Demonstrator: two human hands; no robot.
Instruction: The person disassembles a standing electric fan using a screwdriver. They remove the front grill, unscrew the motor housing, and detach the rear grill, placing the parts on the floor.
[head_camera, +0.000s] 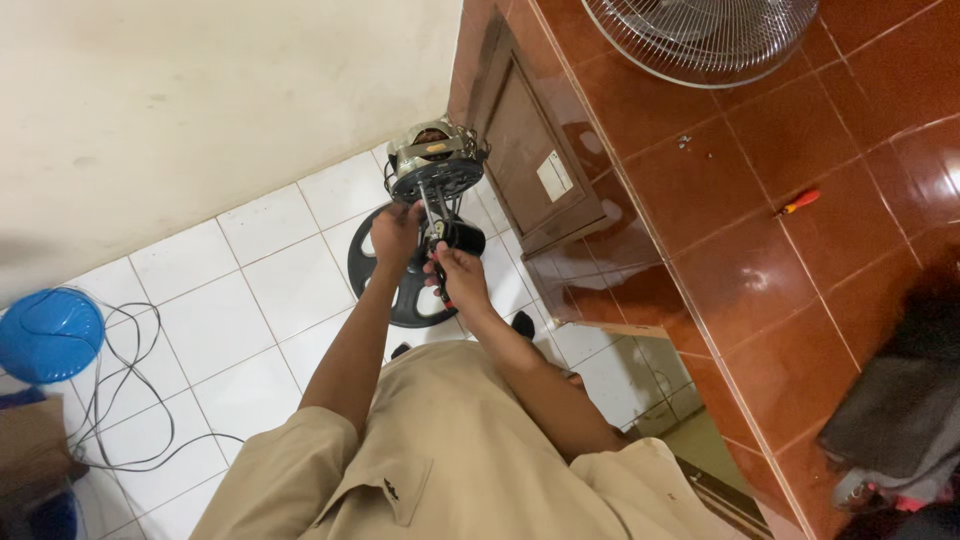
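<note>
Both hands' fingers clamped on fan motor (433, 165), wire grille (700, 35), screwdriver (801, 202) nearby

The wire fan guard (700, 35) (top edge) is cut off; screws (684, 141) too small.

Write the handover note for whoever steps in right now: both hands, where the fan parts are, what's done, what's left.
Left hand: gripping the neck just below the fan motor, holding it up over the white tiled floor.
Right hand: on the black part on the neck, beside a small black cylinder; what its fingers are doing is hidden.
Parts: round black base on the floor under the hands; wire grille, orange-handled screwdriver and small screws on the red-brown tiles.
Done: grille off, motor windings bare.
Left: motor uncovered, grille and screws loose.
</note>
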